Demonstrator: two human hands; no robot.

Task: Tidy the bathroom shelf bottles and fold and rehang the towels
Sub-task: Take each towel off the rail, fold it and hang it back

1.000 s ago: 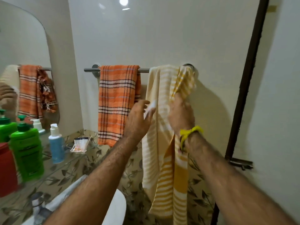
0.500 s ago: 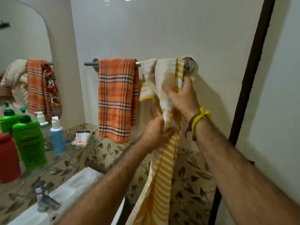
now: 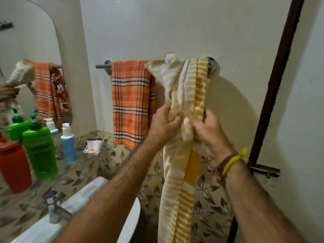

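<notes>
A yellow-and-cream striped towel [image 3: 191,85] hangs bunched over the right end of the steel towel rail [image 3: 101,66]. My left hand [image 3: 163,123] and my right hand [image 3: 208,130] both grip it side by side at mid-height, squeezing the cloth together. An orange checked towel [image 3: 131,102] hangs flat on the rail's left part. On the glass shelf [image 3: 82,163] stand a green bottle [image 3: 39,151], a red bottle [image 3: 13,165], a small blue bottle [image 3: 68,144] with a white cap and a crumpled sachet [image 3: 93,145].
A mirror [image 3: 26,67] at left reflects the towels and bottles. The white basin [image 3: 73,216] and its tap [image 3: 57,213] lie below the shelf. A dark door frame [image 3: 278,76] with a latch [image 3: 264,171] stands at right. Leaf-pattern tiles cover the lower wall.
Both hands dropped lower on the striped towel and came together. The right hand left the rail's end. The towel now hangs more bunched and straighter.
</notes>
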